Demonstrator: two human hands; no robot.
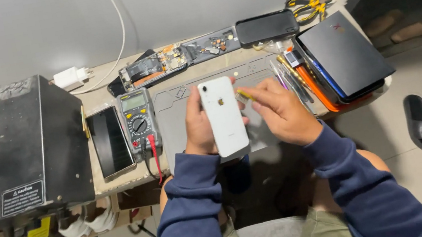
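Note:
My left hand [198,129] grips a white smartphone [223,115] by its left edge, back side up, above a grey work mat [176,115]. My right hand [278,110] holds a small brush with a yellow handle [244,96], its tip against the phone's upper right edge. Both arms wear dark blue sleeves.
A multimeter [138,119] with red and black leads and a dark phone [110,141] lie left of the mat. A black metal box [13,148] stands at the far left. Opened phone parts [156,66], another black phone [266,27], pliers [309,6], tools and a black case [343,53] lie behind and right.

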